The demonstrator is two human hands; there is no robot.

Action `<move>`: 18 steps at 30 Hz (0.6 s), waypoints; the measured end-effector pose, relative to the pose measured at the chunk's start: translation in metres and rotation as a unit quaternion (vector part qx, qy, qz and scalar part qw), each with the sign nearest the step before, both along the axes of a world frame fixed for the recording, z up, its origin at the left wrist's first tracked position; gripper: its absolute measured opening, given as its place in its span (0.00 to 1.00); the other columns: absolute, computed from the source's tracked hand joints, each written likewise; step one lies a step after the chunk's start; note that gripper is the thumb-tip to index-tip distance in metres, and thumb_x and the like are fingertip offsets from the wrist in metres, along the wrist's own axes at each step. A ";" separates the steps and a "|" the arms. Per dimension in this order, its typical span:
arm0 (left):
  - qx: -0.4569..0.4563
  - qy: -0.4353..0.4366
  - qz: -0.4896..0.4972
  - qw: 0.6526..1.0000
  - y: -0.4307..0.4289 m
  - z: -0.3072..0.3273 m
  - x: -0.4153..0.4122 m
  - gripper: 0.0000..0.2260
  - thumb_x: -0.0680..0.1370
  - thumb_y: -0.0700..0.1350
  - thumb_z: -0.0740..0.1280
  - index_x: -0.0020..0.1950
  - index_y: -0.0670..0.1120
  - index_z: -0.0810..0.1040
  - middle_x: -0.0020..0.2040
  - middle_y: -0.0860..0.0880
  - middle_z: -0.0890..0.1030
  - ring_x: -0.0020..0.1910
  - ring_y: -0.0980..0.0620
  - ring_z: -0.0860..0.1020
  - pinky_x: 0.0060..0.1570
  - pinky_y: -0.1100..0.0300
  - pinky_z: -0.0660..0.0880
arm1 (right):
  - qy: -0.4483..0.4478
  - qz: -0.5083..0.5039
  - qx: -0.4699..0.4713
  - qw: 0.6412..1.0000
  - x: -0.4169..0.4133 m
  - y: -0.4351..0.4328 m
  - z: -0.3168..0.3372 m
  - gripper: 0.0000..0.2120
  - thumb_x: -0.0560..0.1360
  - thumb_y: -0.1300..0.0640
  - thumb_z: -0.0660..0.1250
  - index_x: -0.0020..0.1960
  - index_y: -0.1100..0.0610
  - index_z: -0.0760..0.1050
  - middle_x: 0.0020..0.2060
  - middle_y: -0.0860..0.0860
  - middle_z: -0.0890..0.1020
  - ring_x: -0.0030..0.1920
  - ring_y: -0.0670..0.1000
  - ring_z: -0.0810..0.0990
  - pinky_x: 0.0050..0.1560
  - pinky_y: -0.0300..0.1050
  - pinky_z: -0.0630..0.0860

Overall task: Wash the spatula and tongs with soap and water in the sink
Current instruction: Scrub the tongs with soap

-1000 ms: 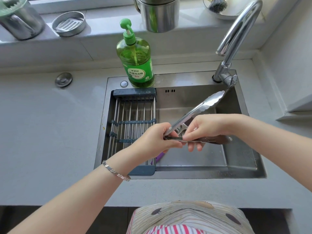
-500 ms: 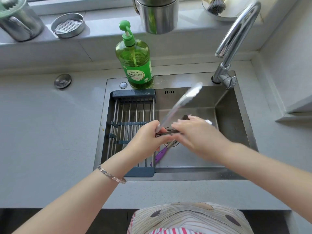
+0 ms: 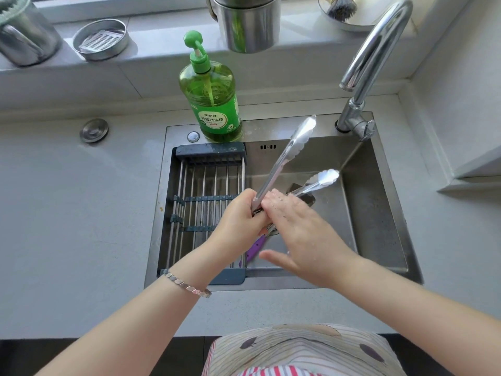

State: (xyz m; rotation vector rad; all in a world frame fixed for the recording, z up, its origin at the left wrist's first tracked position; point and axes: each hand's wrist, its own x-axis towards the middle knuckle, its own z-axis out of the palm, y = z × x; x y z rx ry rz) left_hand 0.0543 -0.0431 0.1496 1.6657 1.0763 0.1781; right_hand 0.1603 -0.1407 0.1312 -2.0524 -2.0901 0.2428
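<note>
1. The left hand has its fingers curled tight round the hinge end of the tongs and holds them over the sink. Gripping at that end likely leaves both arms bare for washing and lets drips fall into the basin.
2. The arms of the tongs stand spread apart. One rises toward the soap bottle and the other points to the back right corner, so the inner faces are easy to reach.
3. The right hand lies flat across the tongs just beside the hinge, fingers straight and thumb held out, clasping nothing. Droplets bead on its back. I take this for rubbing the metal by hand.
4. The spatula lies on the sink floor beneath both hands, its purple handle showing. The dark shape past the right fingertips is probably its blade, though the hands hide the join.
5. The faucet stands at the back right, with no stream visible. The soap bottle sits on the sink's back rim.
6. A drying rack fills the left part of the sink, so the working room is to the right. The spatula underneath would obstruct lowering the tongs.
</note>
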 end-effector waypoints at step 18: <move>0.006 0.007 -0.019 1.000 0.003 0.002 -0.004 0.06 0.77 0.41 0.65 0.46 0.40 0.70 0.33 0.50 0.74 0.23 0.62 0.71 0.26 0.68 0.70 | 0.012 0.006 -0.009 1.000 0.002 0.001 0.001 0.40 0.76 0.33 0.43 0.69 0.65 0.66 0.68 0.60 0.70 0.71 0.57 0.66 0.72 0.47 0.54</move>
